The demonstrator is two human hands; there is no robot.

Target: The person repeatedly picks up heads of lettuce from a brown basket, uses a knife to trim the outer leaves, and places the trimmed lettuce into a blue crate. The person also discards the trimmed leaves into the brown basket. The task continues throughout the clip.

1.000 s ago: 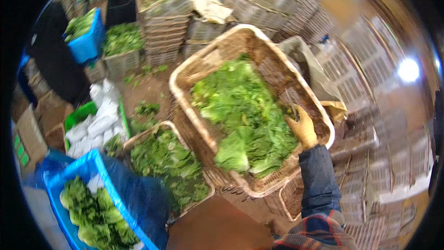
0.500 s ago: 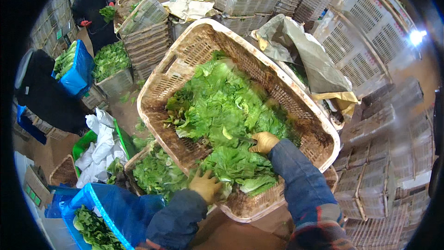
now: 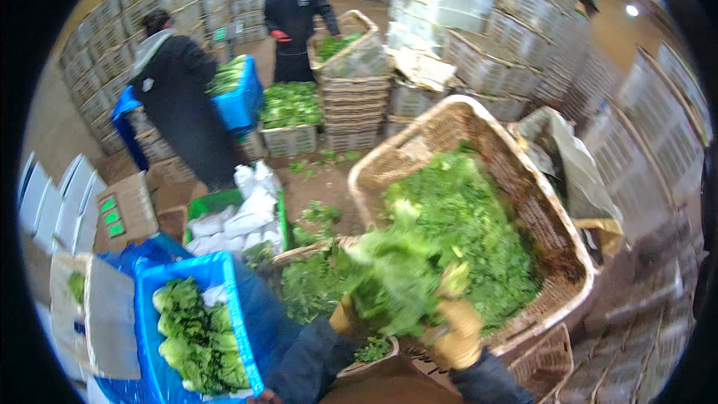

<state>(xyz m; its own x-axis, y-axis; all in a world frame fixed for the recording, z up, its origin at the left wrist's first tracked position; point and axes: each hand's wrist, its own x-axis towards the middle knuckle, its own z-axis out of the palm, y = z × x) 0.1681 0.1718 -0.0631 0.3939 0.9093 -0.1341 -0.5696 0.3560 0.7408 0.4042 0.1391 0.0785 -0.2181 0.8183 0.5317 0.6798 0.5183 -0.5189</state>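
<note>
A blurred, leafy green lettuce (image 3: 396, 277) is up over the near-left rim of a large, dirt-stained plastic crate (image 3: 557, 284). My left hand (image 3: 346, 319), in a tan glove, grips its lower left side, with the fingers partly hidden by leaves. My right hand (image 3: 458, 333), gloved alike, is curled against the lettuce's lower right side; a small greyish spot by its fingers is too blurred to name. More loose lettuce (image 3: 479, 232) fills the tilted crate behind my hands. Below and left of the held lettuce, another crate of lettuce leaves (image 3: 310, 284) partly shows.
At the near left stands a blue-lined crate (image 3: 238, 329) with upright lettuce heads. Beyond it are a green crate (image 3: 282, 217) of white bags and two people in dark coats (image 3: 179, 105), (image 3: 293, 26). Stacked crates (image 3: 647, 150) rise along the right.
My view has swung left, showing more of the blue-lined crate and both people. My hands have moved nearer each other, and a lettuce has come up from the crate between them.
</note>
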